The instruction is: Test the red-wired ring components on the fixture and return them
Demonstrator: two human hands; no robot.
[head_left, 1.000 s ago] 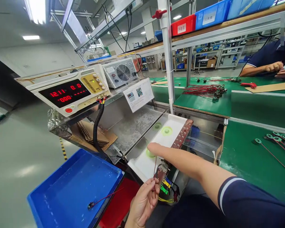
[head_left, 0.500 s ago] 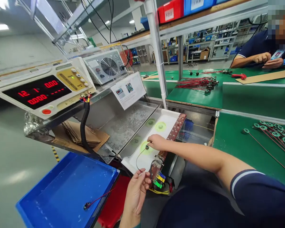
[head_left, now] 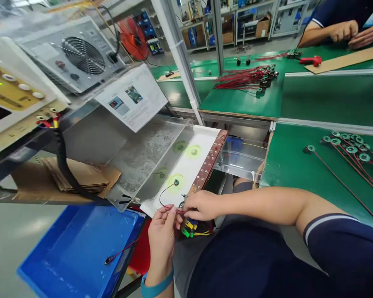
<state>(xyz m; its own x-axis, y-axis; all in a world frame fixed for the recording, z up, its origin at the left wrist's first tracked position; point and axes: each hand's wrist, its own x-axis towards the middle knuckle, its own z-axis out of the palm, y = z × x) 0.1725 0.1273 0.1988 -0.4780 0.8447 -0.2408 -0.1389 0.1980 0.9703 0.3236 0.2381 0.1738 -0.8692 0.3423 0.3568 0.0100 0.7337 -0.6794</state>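
Observation:
A small round black part (head_left: 176, 182) lies on a yellow-green ring (head_left: 170, 187) of the white board (head_left: 205, 135). Its thin wire (head_left: 160, 196) curves down toward my hands. My left hand (head_left: 163, 225) pinches this wire between thumb and fingers, close to the board's near edge. Just to the right, my right hand (head_left: 202, 205) has its fingers closed round the red end of the wire; the fingertips are partly hidden. Beneath it sit the brown terminal strip (head_left: 209, 159) and green and yellow connectors (head_left: 189, 229).
At lower left, a blue tray (head_left: 77, 244) contains one wired part (head_left: 108, 260). Folded cardboard (head_left: 77, 176) lies under the power supply (head_left: 18, 89). Wired round boards (head_left: 351, 149) rest on the green mat at right. A co-worker's hands (head_left: 349, 35) are across the bench.
My right hand has left the round part and come back toward my left hand, where it now grips the wire's end. The view has shifted right and downward.

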